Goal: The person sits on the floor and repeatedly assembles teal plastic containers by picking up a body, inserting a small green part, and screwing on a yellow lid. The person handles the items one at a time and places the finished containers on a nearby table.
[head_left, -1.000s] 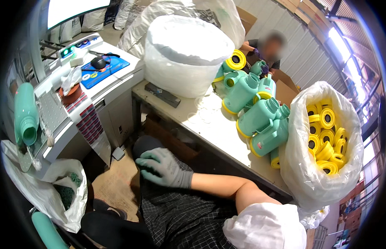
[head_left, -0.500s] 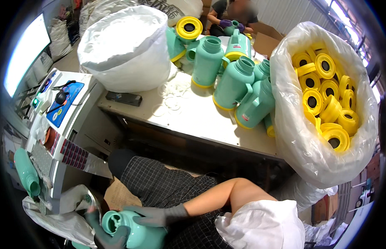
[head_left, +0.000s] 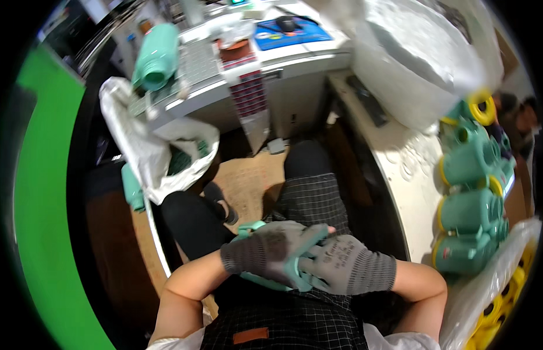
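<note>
A teal thermos jug (head_left: pixel 251 226) lies across my lap, mostly covered by my hands; its handle and part of its side show. My left hand (head_left: pixel 270 252), in a grey glove, is closed over it with the fingers reaching right. From the other side my right hand (head_left: pixel 340 267), gloved alike, meets the left fingers at the jug's right end and looks closed on it too. The mouth of this jug is hidden, and I cannot see whether anything small is between the fingers.
Teal jugs (head_left: pixel 473 211) with yellow bases stand on the white table (head_left: pixel 400 189) at right, near a sack of white rings (head_left: pixel 411 99) and a bag of yellow lids (head_left: pixel 493 315). Another jug (head_left: pixel 158 58) lies beside the machine at left, above an open white sack (head_left: pixel 146 157).
My view has turned left, so the table now lies on the right. The jug's mouth, visible before, is now covered. My two hands have come together over the jug.
</note>
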Available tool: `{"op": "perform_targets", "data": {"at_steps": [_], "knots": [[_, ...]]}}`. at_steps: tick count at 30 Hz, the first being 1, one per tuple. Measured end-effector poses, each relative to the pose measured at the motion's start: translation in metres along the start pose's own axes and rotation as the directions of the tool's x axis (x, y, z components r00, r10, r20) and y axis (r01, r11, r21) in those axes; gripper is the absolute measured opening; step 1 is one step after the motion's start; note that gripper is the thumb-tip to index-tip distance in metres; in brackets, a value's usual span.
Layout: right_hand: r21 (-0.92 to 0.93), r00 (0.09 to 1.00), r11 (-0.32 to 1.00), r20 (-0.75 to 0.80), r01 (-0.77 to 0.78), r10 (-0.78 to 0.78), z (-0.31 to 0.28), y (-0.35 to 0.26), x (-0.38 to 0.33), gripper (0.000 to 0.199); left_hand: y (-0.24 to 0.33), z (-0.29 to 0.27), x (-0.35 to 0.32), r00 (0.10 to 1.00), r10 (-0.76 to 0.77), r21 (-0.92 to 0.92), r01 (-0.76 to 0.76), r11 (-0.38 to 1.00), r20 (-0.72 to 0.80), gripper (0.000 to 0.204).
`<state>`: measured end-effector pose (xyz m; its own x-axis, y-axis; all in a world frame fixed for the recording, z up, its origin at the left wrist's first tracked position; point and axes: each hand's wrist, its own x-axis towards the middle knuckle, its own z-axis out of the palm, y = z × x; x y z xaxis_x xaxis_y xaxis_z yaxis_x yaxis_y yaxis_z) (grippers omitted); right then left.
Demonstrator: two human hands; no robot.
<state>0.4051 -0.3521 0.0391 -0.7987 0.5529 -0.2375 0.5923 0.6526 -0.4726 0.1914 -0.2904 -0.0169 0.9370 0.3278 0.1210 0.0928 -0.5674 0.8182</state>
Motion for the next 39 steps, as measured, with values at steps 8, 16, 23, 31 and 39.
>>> {"op": "perform_targets", "data": {"at_steps": [8, 16, 23, 31, 39], "knots": [[-0.267, 0.818, 0.948, -0.498, 0.172, -0.289, 0.010, 0.010, -0.003, 0.031, 0.021, -0.018, -0.050, 0.954, -0.249, -0.093, 0.236, 0.967, -0.169, 0.103], [0.084, 0.234, 0.968, -0.972, 0.235, 0.028, 0.005, 0.031, 0.145, 0.034, 0.048, -0.010, -0.089, 0.926, -0.234, 0.116, 0.278, 0.953, -0.297, 0.089], [0.180, 0.384, 0.950, -0.920, 0.256, 0.071, 0.003, 0.055, 0.286, 0.068, 0.049, -0.013, -0.095, 0.878, -0.141, 0.192, 0.252, 0.948, -0.458, 0.090], [0.287, 0.248, 0.955, -0.922, -0.080, 0.298, 0.057, 0.107, 0.073, 0.025, 0.035, -0.058, -0.068, 0.915, -0.118, 0.164, 0.193, 0.967, -0.386, 0.074], [0.624, -0.273, 0.605, -0.772, -0.494, 0.574, 0.080, 0.191, -0.096, 0.018, 0.017, -0.013, -0.020, 0.953, -0.187, -0.121, 0.162, 0.979, -0.239, 0.078]]}}
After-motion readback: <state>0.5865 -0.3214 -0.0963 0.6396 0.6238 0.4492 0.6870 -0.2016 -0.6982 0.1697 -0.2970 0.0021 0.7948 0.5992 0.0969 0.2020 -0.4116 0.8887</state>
